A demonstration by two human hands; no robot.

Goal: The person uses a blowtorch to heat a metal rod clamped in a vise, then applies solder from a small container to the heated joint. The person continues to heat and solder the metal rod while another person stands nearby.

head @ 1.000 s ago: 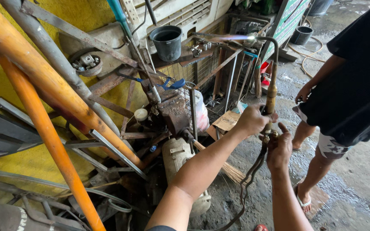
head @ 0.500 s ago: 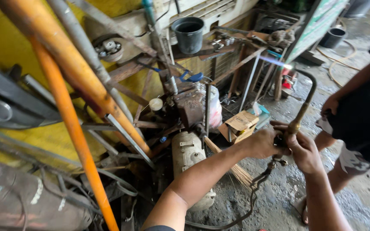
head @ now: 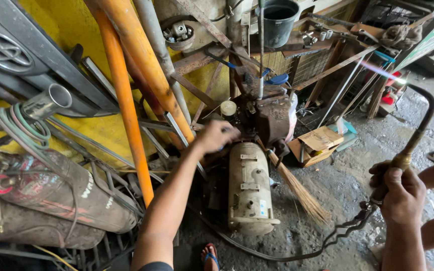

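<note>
right hand [head: 402, 196] fingers grip the lit torch [head: 412, 145] (flame upward); left hand [head: 216, 135] fingers curl on the rusty machine [head: 269, 118].

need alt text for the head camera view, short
A person's right hand grips a lit gas torch while the left hand reaches to a rusty machine in a cluttered workshop, beside orange pipes and a broom.

One head camera looks steeply down, close over cluttered workshop ground.

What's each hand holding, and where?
Right hand grips the lit gas torch at its handle base. Left hand reaches into the machine; any hold cannot be told.
</note>
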